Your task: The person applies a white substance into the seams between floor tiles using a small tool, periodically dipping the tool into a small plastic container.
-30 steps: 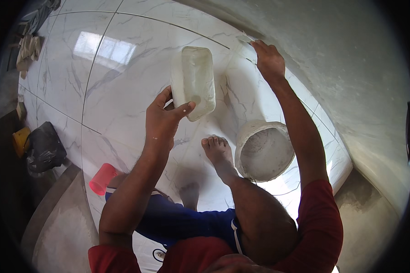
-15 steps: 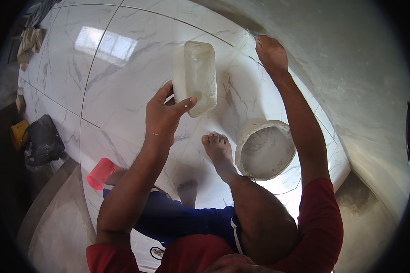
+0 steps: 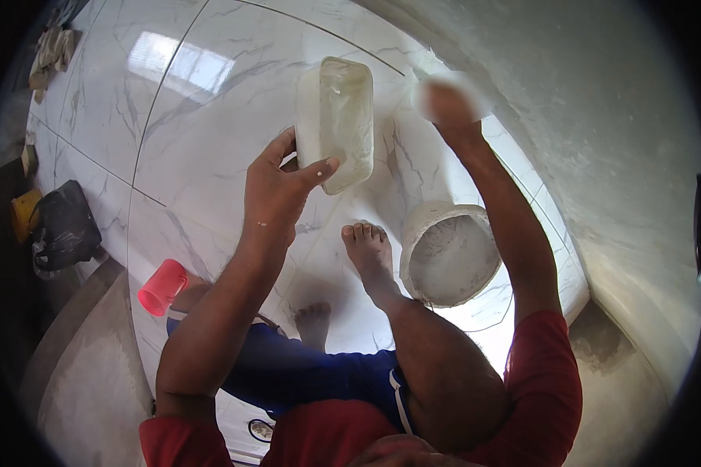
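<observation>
Translucent whitish rectangular plastic tub (image 3: 346, 117) with rounded corners is at the upper middle of the frame, its long side running up and down and its open side toward the camera. The person's left hand (image 3: 279, 180) grips it at the lower left: the thumb, marked with a pale speck, lies over the near rim, while the fingers curl behind the left wall, parted only by the tub's side. At the upper right, the person's right hand (image 3: 449, 103) is near the foot of the smooth grey wall (image 3: 600, 117); it is blurred, so how far its fingers are spread, and whether they hold anything, cannot be told.

Below the right hand, right of centre, a round grey bucket (image 3: 428, 215) with a crusted inside shows its mouth, just beside the person's bare right foot (image 3: 371, 253). Grey-veined white marble-look tiles (image 3: 210, 156) spread across the middle of the frame. A bright pink plastic cup (image 3: 160, 289) lies tilted at the lower left, and farther left a crumpled black plastic bag (image 3: 67, 226) is next to a yellow container (image 3: 25, 214).
</observation>
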A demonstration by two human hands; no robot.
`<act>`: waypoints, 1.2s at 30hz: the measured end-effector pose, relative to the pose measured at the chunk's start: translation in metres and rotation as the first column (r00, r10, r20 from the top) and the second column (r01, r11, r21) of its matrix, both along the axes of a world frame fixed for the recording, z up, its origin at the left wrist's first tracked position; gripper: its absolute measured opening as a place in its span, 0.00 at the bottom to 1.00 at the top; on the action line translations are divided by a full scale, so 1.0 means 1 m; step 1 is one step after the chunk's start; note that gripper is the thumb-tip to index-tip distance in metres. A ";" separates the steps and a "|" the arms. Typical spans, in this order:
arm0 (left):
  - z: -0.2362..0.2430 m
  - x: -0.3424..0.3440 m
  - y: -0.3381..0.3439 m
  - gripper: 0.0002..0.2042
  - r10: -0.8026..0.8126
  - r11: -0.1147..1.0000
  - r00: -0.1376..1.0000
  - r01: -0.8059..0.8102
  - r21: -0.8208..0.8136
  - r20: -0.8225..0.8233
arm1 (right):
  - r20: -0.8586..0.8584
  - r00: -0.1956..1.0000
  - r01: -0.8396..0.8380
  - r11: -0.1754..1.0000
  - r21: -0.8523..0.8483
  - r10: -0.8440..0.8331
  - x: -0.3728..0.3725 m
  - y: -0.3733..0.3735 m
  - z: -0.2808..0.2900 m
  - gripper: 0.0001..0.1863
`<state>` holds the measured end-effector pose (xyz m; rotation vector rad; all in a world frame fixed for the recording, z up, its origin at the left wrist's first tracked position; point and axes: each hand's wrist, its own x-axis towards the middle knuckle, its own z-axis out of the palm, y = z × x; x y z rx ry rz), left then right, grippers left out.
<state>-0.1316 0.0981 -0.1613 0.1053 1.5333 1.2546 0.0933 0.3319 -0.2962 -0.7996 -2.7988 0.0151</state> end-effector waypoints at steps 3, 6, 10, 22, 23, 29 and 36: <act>0.004 0.000 0.001 0.38 -0.016 1.000 1.000 0.016 -0.010 0.018 | -0.060 0.998 0.005 1.000 -0.018 -0.006 0.006 0.001 0.007 0.08; 0.003 0.001 0.001 0.36 -0.022 1.000 0.999 0.022 0.013 0.025 | -0.013 0.996 0.087 0.994 0.065 -0.086 0.006 0.025 0.009 0.08; 0.001 0.000 0.000 0.33 -0.013 0.999 1.000 0.012 0.033 0.023 | 0.055 0.991 0.115 0.989 0.094 -0.121 -0.004 0.037 0.008 0.08; 0.008 -0.004 -0.002 0.37 -0.015 1.000 1.000 0.015 0.001 0.026 | 0.017 0.992 -0.128 0.992 -0.009 0.128 0.013 -0.002 0.018 0.11; 0.007 -0.004 -0.002 0.37 -0.013 1.000 1.000 0.013 0.001 0.027 | 0.018 0.991 -0.129 0.992 -0.009 0.129 0.014 0.001 0.018 0.11; 0.003 -0.005 -0.001 0.37 -0.010 1.000 1.000 0.010 0.011 0.029 | -0.023 0.989 -0.145 0.989 -0.026 0.144 0.023 0.010 0.014 0.13; 0.008 -0.005 0.002 0.37 -0.010 1.000 0.999 0.010 0.005 0.050 | -0.033 0.982 -0.187 0.979 -0.084 0.184 0.043 0.004 0.023 0.15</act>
